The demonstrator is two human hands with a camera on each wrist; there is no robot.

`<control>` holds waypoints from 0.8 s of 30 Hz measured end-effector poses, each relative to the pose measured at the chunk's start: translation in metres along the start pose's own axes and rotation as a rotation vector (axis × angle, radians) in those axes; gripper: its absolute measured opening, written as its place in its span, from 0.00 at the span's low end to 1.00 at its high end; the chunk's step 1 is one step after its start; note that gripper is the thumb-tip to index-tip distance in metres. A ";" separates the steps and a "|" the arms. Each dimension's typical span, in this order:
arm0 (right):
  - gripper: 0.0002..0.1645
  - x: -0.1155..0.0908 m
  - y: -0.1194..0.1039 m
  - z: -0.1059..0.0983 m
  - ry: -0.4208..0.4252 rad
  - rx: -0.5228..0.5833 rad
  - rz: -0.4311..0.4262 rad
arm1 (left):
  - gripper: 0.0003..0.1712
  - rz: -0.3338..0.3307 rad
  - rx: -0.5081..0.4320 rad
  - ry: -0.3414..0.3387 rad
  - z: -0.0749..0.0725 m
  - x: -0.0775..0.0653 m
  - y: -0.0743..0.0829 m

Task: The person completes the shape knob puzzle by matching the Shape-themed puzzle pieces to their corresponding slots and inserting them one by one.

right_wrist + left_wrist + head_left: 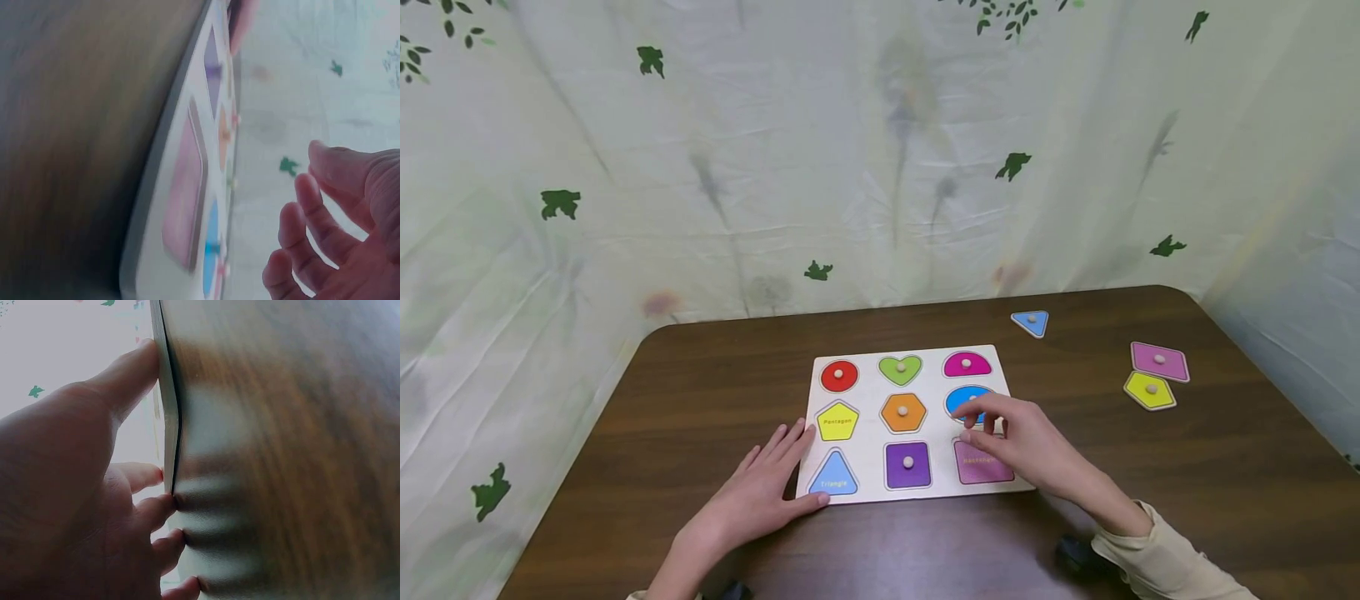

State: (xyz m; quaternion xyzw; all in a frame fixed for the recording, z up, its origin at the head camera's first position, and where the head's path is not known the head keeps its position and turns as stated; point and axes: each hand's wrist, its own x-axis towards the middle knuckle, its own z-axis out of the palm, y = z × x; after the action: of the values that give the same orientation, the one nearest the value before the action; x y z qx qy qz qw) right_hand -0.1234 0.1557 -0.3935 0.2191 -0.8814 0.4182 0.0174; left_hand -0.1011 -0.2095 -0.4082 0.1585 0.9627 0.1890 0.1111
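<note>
A white knob puzzle board (868,429) lies on the table. My left hand (756,487) rests at its left side, fingers spread, fingertips touching the edge and thumb at the near left corner. Above the board's right side hovers my right hand (1026,442), its fingers loosely bent with nothing between them. Below it are the blue oval piece (964,402), seated with its knob, and the bare rectangle recess (185,190). The pentagon recess (837,422) and triangle recess (833,475) show printed words and no knobs. The purple square (907,467) and orange hexagon (903,413) sit in place.
On the table (715,375), right of the board, lie a blue triangle piece (1032,323), a pink-purple rectangle piece (1160,362) and a yellow pentagon piece (1150,391); the last two touch. A pale leaf-patterned curtain (850,167) hangs behind the table's far edge.
</note>
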 end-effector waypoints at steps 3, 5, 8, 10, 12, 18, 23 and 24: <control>0.16 -0.002 0.006 -0.011 0.013 -0.017 -0.001 | 0.56 -0.004 -0.001 -0.006 -0.001 0.000 0.000; 0.17 -0.003 0.010 -0.018 0.016 -0.024 -0.003 | 0.56 -0.006 -0.001 -0.007 -0.001 0.000 0.000; 0.18 -0.002 0.017 -0.028 0.021 -0.040 -0.002 | 0.56 -0.005 -0.002 -0.007 -0.001 0.000 0.000; 0.18 -0.002 0.021 -0.034 0.023 -0.050 0.000 | 0.56 -0.005 -0.002 -0.008 -0.001 0.000 0.000; 0.18 -0.001 0.026 -0.041 0.030 -0.067 -0.002 | 0.56 -0.006 -0.002 -0.009 -0.001 0.000 0.001; 0.17 0.005 0.039 -0.058 0.046 -0.093 0.006 | 0.56 -0.012 -0.001 -0.012 -0.001 0.000 0.001; 0.17 0.013 0.052 -0.070 0.038 -0.100 0.016 | 0.57 -0.011 -0.004 -0.019 0.000 0.001 0.000; 0.17 0.015 0.055 -0.072 0.036 -0.101 0.015 | 0.57 -0.010 -0.008 -0.020 0.000 0.001 -0.001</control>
State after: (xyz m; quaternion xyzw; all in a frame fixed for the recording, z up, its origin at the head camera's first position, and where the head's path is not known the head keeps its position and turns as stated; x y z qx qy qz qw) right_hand -0.1694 0.2340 -0.3837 0.2038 -0.9025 0.3772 0.0412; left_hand -0.1024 -0.2097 -0.4082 0.1551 0.9616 0.1905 0.1225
